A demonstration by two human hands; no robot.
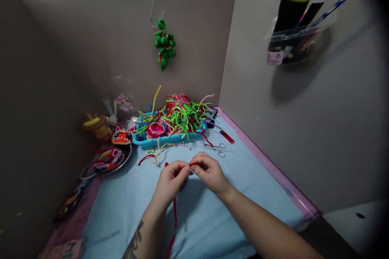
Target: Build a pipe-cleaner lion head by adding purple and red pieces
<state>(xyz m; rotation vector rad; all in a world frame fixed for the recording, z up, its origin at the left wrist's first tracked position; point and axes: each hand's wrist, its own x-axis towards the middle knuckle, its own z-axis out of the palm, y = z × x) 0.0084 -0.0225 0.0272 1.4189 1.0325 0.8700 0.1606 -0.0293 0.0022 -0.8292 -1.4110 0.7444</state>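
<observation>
Both hands meet above the middle of the blue-covered table, fingertips nearly touching. My left hand [174,179] is closed in a pinch on a red pipe cleaner [175,214], whose long tail hangs down toward the near edge. Opposite it, my right hand [209,171] pinches a short red fuzzy length between thumb and forefinger. Whether both hands hold one and the same piece I cannot tell. A small red tip sticks up behind the left hand. Something dark, mostly hidden, lies under the left fingers.
Beyond the hands stands a blue tray [148,143] heaped with colourful pipe cleaners [185,113]. Scissors [219,149] and a red-handled tool [227,136] lie right of it. At left are a plate [127,158] of fuzzy pieces and a pot [101,129]. Grey partitions enclose the table.
</observation>
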